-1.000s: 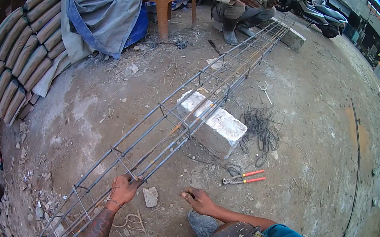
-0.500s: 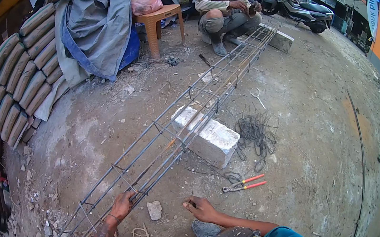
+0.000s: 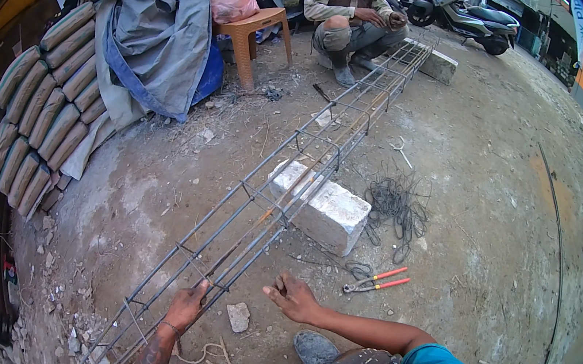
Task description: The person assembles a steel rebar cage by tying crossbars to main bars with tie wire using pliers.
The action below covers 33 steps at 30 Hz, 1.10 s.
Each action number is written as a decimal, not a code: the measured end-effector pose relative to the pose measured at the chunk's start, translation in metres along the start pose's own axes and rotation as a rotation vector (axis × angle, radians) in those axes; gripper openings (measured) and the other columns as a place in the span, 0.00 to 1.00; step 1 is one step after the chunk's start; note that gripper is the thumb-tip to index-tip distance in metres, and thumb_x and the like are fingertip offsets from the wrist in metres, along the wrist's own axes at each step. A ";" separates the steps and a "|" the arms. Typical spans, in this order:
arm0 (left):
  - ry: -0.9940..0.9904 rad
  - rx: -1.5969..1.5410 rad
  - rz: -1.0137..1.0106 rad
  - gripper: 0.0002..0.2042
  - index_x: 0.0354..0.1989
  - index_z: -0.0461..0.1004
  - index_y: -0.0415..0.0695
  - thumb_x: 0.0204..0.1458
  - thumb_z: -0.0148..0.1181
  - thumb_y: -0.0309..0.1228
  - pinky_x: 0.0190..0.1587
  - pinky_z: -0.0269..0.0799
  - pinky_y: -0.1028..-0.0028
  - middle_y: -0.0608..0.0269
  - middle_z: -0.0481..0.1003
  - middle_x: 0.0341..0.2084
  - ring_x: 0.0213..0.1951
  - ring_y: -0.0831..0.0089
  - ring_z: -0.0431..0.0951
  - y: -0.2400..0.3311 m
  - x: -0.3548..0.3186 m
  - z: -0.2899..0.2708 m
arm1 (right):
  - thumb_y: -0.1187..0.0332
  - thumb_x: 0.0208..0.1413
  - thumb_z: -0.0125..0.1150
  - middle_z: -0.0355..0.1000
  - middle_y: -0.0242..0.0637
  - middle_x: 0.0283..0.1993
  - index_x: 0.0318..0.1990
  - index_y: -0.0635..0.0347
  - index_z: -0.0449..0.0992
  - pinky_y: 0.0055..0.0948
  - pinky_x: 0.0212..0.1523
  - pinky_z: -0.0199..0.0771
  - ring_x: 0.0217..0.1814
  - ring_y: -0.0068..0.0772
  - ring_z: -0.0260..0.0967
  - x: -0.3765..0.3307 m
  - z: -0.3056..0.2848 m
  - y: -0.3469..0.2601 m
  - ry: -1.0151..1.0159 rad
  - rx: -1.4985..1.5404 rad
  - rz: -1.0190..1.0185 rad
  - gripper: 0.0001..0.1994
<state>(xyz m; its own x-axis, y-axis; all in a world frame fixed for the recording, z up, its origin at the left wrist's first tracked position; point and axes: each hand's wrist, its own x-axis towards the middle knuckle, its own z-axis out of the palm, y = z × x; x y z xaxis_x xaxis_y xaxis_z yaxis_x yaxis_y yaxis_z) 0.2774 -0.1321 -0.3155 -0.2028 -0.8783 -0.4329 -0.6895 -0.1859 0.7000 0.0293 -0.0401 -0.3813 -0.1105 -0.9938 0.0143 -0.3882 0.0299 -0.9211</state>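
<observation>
A long rebar cage (image 3: 256, 224) of thin steel bars and square stirrups runs from the lower left to the far middle. It rests across a white block (image 3: 330, 213). My left hand (image 3: 185, 306) is closed around a bar at the near part of the cage, beside a stirrup. Just right of the cage, my right hand (image 3: 292, 298) hovers with its fingers apart and nothing visible in them. Pincers (image 3: 375, 281) with red handles lie on the ground beyond it, near a tangle of dark tie wire (image 3: 396, 212).
Another person (image 3: 356, 25) squats at the cage's far end, by a second block (image 3: 439, 67). Stacked sacks (image 3: 43, 112) and a grey tarp (image 3: 152, 38) stand left, near an orange chair (image 3: 253, 26). A stone (image 3: 237, 317) lies by my hands; a long rod (image 3: 559, 217) lies right.
My right hand has moved left towards the cage, and its fingers have spread. My left hand stays on the bar. The whole view has shifted slightly.
</observation>
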 end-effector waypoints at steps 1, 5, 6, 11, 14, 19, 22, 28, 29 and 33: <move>0.004 -0.008 0.034 0.29 0.15 0.69 0.38 0.54 0.48 0.54 0.24 0.57 0.70 0.66 0.64 0.12 0.19 0.76 0.61 0.000 -0.003 -0.001 | 0.52 0.58 0.50 0.64 0.47 0.23 0.32 0.64 0.62 0.43 0.31 0.64 0.28 0.50 0.66 0.003 0.000 -0.001 -0.030 -0.030 -0.016 0.20; -0.013 -0.022 -0.048 0.30 0.17 0.71 0.37 0.52 0.51 0.57 0.23 0.56 0.71 0.66 0.64 0.12 0.20 0.76 0.61 -0.002 -0.006 -0.015 | 0.53 0.61 0.42 0.67 0.54 0.28 0.36 0.64 0.66 0.48 0.38 0.64 0.35 0.60 0.66 0.018 0.022 0.003 -0.101 0.036 -0.045 0.19; -0.014 -0.084 -0.099 0.30 0.18 0.73 0.38 0.52 0.50 0.57 0.23 0.57 0.72 0.66 0.64 0.12 0.20 0.76 0.62 -0.001 -0.002 -0.018 | 0.53 0.61 0.42 0.67 0.55 0.29 0.35 0.64 0.67 0.47 0.38 0.64 0.35 0.60 0.66 0.023 0.029 0.009 -0.030 0.059 -0.088 0.20; -0.032 -0.057 0.204 0.27 0.21 0.67 0.44 0.54 0.44 0.58 0.22 0.50 0.75 0.72 0.57 0.14 0.18 0.79 0.54 0.036 0.006 -0.008 | 0.63 0.60 0.49 0.62 0.36 0.23 0.34 0.64 0.69 0.25 0.29 0.61 0.27 0.20 0.56 0.029 0.003 -0.028 0.085 0.167 -0.002 0.12; -0.053 0.012 0.012 0.28 0.19 0.67 0.42 0.54 0.45 0.58 0.22 0.52 0.72 0.70 0.58 0.13 0.19 0.78 0.54 0.022 0.017 -0.012 | 0.62 0.60 0.50 0.63 0.30 0.24 0.34 0.64 0.70 0.24 0.29 0.59 0.28 0.17 0.56 0.043 0.025 -0.029 0.100 0.257 -0.084 0.12; -0.086 0.136 -0.024 0.32 0.15 0.67 0.37 0.54 0.46 0.59 0.24 0.56 0.67 0.63 0.60 0.11 0.20 0.74 0.58 0.015 0.007 -0.016 | 0.64 0.62 0.46 0.63 0.30 0.27 0.40 0.64 0.70 0.23 0.30 0.59 0.29 0.18 0.57 0.039 0.043 -0.036 -0.015 0.397 0.016 0.11; -0.055 0.208 0.045 0.34 0.15 0.67 0.34 0.53 0.46 0.59 0.25 0.58 0.64 0.59 0.61 0.11 0.20 0.71 0.60 0.017 -0.002 -0.014 | 0.65 0.63 0.44 0.62 0.30 0.25 0.42 0.64 0.68 0.23 0.31 0.60 0.26 0.20 0.57 0.018 0.047 -0.039 0.083 0.309 -0.156 0.11; -0.037 0.245 0.111 0.34 0.18 0.68 0.31 0.54 0.47 0.58 0.24 0.59 0.62 0.56 0.58 0.11 0.20 0.70 0.58 0.020 -0.003 -0.011 | 0.65 0.63 0.45 0.60 0.26 0.23 0.39 0.61 0.67 0.18 0.23 0.57 0.22 0.15 0.55 -0.013 0.055 0.002 0.076 0.557 0.216 0.09; -0.037 0.236 0.111 0.34 0.18 0.68 0.31 0.54 0.47 0.58 0.24 0.59 0.62 0.56 0.58 0.11 0.20 0.70 0.58 0.019 0.000 -0.009 | 0.65 0.63 0.45 0.60 0.26 0.23 0.39 0.61 0.67 0.18 0.23 0.57 0.22 0.15 0.55 -0.002 0.051 0.000 0.074 0.549 0.217 0.09; 0.032 0.246 0.127 0.34 0.16 0.72 0.33 0.52 0.46 0.58 0.28 0.64 0.60 0.48 0.67 0.11 0.19 0.58 0.67 0.016 0.000 -0.007 | 0.69 0.59 0.51 0.60 0.25 0.23 0.38 0.62 0.68 0.17 0.20 0.54 0.21 0.14 0.54 0.040 0.060 -0.039 0.023 0.775 0.440 0.06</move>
<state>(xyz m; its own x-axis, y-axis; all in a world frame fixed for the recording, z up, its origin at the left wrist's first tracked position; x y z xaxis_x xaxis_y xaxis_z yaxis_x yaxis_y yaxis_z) 0.2718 -0.1382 -0.3003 -0.2785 -0.9021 -0.3296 -0.8090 0.0354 0.5867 0.0949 -0.0875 -0.3677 -0.1249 -0.9067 -0.4028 0.4204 0.3194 -0.8493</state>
